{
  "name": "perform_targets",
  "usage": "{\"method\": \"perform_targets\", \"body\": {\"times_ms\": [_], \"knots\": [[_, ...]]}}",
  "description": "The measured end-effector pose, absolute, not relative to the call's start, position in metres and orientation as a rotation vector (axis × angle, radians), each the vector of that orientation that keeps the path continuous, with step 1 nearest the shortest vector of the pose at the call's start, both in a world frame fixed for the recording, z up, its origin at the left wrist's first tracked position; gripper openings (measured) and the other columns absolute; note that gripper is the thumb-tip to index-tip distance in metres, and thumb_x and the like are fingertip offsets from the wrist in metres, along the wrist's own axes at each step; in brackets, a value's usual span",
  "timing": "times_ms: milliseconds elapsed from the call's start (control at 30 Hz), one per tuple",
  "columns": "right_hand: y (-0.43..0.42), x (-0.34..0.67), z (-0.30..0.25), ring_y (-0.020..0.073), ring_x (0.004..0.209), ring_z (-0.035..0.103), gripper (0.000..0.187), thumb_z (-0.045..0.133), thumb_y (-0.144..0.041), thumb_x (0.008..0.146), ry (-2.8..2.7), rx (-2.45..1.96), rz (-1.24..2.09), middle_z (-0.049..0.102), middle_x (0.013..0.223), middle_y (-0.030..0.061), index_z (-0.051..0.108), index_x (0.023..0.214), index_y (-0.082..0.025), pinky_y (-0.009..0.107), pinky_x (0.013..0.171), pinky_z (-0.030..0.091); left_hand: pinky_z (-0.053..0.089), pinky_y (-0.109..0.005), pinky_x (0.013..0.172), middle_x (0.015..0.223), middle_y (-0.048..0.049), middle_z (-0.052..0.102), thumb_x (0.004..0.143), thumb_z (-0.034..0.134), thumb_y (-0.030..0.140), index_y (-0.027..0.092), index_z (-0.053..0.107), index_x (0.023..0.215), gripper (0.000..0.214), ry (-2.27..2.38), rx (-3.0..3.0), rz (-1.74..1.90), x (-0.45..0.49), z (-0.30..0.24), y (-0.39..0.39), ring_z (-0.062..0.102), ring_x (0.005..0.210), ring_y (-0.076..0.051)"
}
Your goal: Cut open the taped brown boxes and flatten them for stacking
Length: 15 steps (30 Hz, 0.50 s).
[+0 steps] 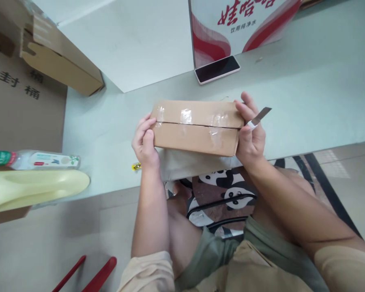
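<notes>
A brown cardboard box [197, 138] is held level over the table's near edge, between both my hands. Strips of clear tape [186, 117] cross the seam along its facing side. My left hand [146, 142] is closed round the box's left end. At the right end, my right hand [251, 134] grips the box and also pinches a bare metal blade [261, 115] with a white wrapped base. That blade points up and to the right, away from the box. A small yellow item [136, 166] lies on the table beside my left wrist, partly hidden.
On the pale table [316, 81], a phone [217, 69] lies against a red-and-white carton [246, 28]. Open cardboard boxes [63, 65] stand at left. A plastic bottle [48, 159] and a pale yellow object [42, 186] lie near the left edge. Red bars [100, 273] show below.
</notes>
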State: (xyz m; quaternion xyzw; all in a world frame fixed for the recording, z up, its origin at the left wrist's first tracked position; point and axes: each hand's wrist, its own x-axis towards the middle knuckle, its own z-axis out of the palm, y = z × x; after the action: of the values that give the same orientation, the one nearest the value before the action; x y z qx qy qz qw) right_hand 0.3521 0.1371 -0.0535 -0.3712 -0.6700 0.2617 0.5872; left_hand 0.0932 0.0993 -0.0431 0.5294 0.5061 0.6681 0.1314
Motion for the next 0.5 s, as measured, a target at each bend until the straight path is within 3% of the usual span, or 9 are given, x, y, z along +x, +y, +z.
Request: {"method": "perform_targets", "body": {"times_ms": [133, 333, 400, 500], "knots": [[0.143, 0.356, -0.059, 0.0276, 0.143, 0.046, 0.053, 0.03, -0.064, 0.099, -1.486, -0.798, 0.674, 0.047, 0.154, 0.0015, 0.05, 0.142, -0.038, 0.057, 0.116, 0.041, 0.041, -0.042, 0.114, 0.117, -0.0027, 0.073, 0.082, 0.059, 0.031, 0.023, 0.077, 0.095, 0.024, 1.476, 1.383, 2.005, 0.087, -0.041, 0.099, 0.062, 0.121, -0.022], [0.142, 0.354, -0.063, 0.0233, 0.131, 0.06, 0.051, 0.038, -0.057, 0.101, -1.444, -0.912, 0.93, 0.064, 0.138, 0.0072, 0.056, 0.139, -0.028, 0.049, 0.112, 0.048, 0.052, -0.034, 0.097, 0.112, -0.0039, 0.07, 0.076, 0.055, 0.039, 0.022, 0.067, 0.095, 0.028, 1.467, 0.871, 2.127, 0.071, -0.039, 0.098, 0.066, 0.11, -0.02], [0.138, 0.349, -0.063, 0.0223, 0.133, 0.058, 0.055, 0.039, -0.057, 0.1, -1.529, -0.837, 1.057, 0.06, 0.143, 0.0081, 0.053, 0.144, -0.027, 0.046, 0.114, 0.048, 0.053, -0.029, 0.09, 0.108, -0.0026, 0.069, 0.075, 0.056, 0.041, 0.023, 0.063, 0.095, 0.029, 1.435, 0.734, 2.162, 0.072, -0.039, 0.099, 0.065, 0.105, -0.018], [0.134, 0.342, -0.065, 0.0208, 0.146, 0.044, 0.062, 0.038, -0.059, 0.099, -1.578, -0.672, 1.111, 0.044, 0.157, 0.0064, 0.042, 0.152, -0.027, 0.044, 0.122, 0.039, 0.053, -0.025, 0.083, 0.11, -0.0033, 0.069, 0.074, 0.056, 0.044, 0.023, 0.061, 0.097, 0.032, 1.397, 0.583, 2.107, 0.086, -0.041, 0.102, 0.065, 0.103, -0.017]]}}
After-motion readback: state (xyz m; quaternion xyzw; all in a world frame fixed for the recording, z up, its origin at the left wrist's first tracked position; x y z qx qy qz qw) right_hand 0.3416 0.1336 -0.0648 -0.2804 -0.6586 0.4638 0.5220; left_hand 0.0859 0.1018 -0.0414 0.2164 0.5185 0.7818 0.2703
